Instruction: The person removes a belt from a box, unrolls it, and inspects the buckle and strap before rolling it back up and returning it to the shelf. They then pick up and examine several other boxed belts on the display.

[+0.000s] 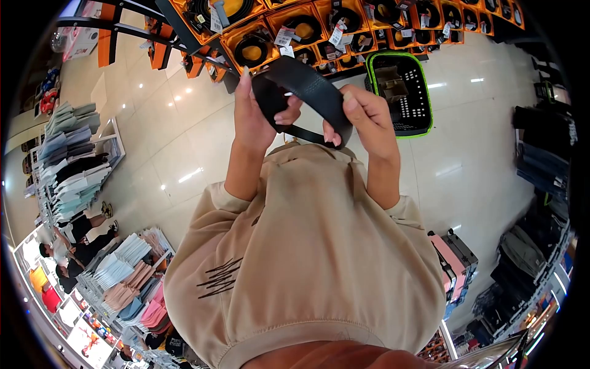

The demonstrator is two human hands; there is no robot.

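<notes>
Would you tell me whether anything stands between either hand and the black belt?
Nothing visible does: the left hand and right hand both hold the black belt directly; the green-rimmed basket stands to the right.

Cannot read the price tags (284, 36) toward the near edge of the display rack (229, 44), cut off above. Cannot see every finger of the left hand (252, 123) or right hand (373, 123), partly covered by the black belt (310, 89). Cannot identify the brown thing (391, 81) inside the left edge of the basket (431, 92).
</notes>
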